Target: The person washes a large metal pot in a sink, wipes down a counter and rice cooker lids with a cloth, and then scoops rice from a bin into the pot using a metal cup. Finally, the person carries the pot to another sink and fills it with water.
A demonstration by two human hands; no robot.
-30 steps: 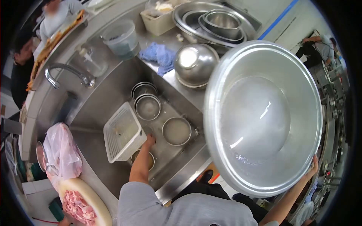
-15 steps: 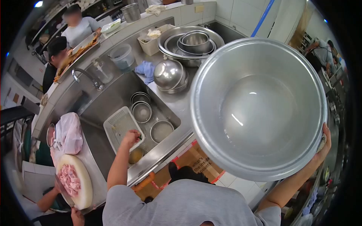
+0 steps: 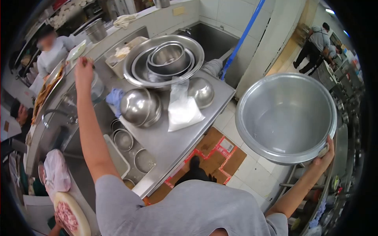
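Note:
My right hand grips the side of a large aluminium pot, held tilted with its wide mouth facing me and nothing visible inside. My left hand is raised at the end of a stretched arm, above a clear plastic tub near the tiled ledge. Its fingers are closed; what they hold, if anything, is too small to name. Beyond the hand, a pale dish is on the ledge.
Nested steel bowls, upturned bowls and a bag of white powder sit on the steel counter. The sink holds round pans and a white basket. Cut meat lies at lower left. Co-workers are nearby.
My left hand has risen from the basket in the sink toward the ledge. The pot has shifted right and away from the counter, uncovering the powder bag and another upturned bowl.

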